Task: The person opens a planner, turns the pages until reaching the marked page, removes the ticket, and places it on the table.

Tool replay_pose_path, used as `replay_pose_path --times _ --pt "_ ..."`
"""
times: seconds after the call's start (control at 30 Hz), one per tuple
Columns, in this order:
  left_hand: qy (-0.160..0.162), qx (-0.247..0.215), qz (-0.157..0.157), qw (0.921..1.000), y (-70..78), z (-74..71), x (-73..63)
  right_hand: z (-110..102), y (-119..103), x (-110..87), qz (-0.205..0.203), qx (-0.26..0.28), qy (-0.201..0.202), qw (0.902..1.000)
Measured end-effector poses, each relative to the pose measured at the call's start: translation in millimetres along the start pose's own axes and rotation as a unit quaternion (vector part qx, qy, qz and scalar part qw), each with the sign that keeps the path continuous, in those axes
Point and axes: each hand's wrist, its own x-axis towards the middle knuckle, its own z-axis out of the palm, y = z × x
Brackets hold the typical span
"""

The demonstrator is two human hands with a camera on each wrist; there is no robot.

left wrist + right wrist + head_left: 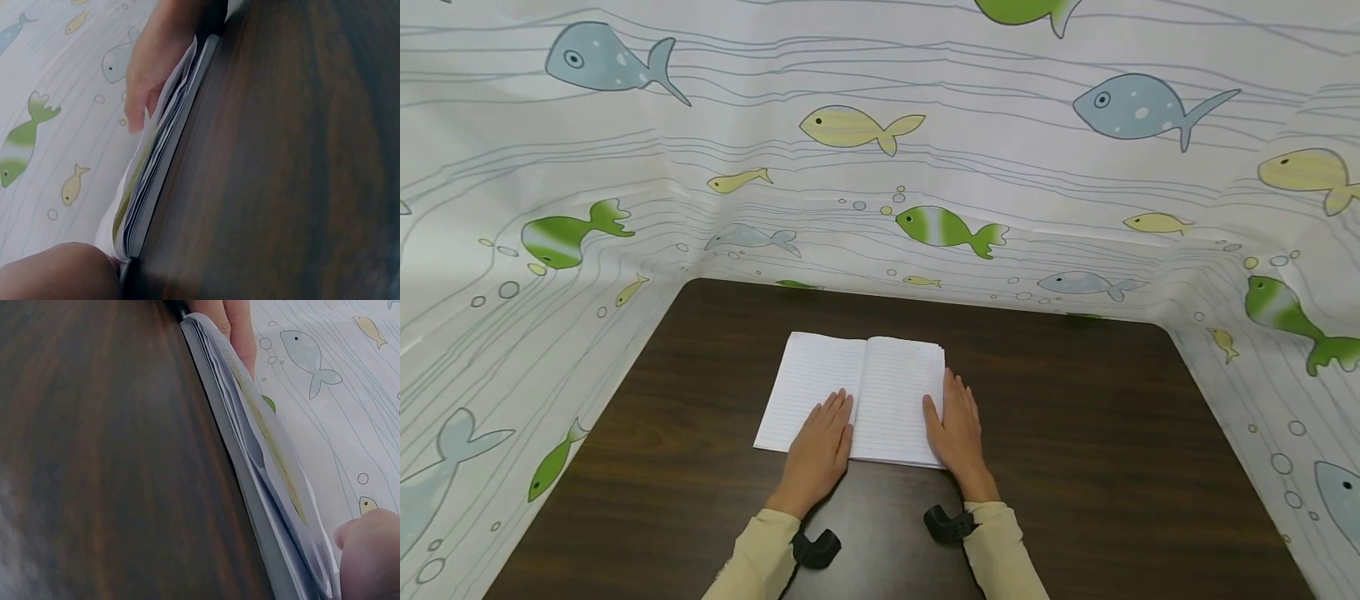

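An open notebook (898, 392) with ruled white pages lies on the dark wooden table. Flat on its left page, close to the centre fold, rests my left hand (816, 450), fingers straight and together. My right hand (958, 429) lies along the right edge, its thumb on the page and its straight fingers at the border. Seen from the left wrist, the page edges (153, 169) are slightly fanned above the cover, with the right hand (156, 62) beyond. The right wrist view shows the same edge of the notebook (250, 437) and part of the left hand (234, 325).
White sheeting (865, 183) printed with fish and wavy lines rises around the table's back and sides. Dark brown tabletop (1075, 433) extends on both sides of the notebook. A black wrist device (816, 550) sits at the left cuff, another black device (949, 525) at the right.
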Motion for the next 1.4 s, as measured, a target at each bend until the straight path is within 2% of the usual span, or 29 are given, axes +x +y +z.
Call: replay_pose_path --times 0.17,0.43,0.63,0.87,1.17,1.4 --pt "0.004 -0.002 0.0 1.0 -0.3 0.8 -1.5 1.0 1.1 -1.0 -0.009 -0.006 0.003 0.9999" --pt "-0.008 -0.006 -0.002 0.9999 3.1 -0.8 -2.7 1.3 2.4 -1.4 -0.015 -0.01 0.006 0.9998" --pt "-0.001 -0.012 -0.001 0.9999 7.8 -3.6 -1.3 0.2 2.5 -0.4 -0.019 -0.015 0.008 0.9997" --pt "-0.008 0.0 -0.003 1.0 10.2 -2.4 -2.2 -0.9 1.5 -0.8 -0.015 -0.016 0.005 0.9998" --pt "0.02 -0.002 0.013 0.9997 8.3 -1.3 -3.0 0.1 1.8 -1.6 -0.02 -0.02 0.004 0.9996" --pt "0.016 -0.015 0.005 0.9997 6.9 -0.6 -3.2 1.6 2.5 -1.9 -0.027 -0.016 0.01 0.9994"
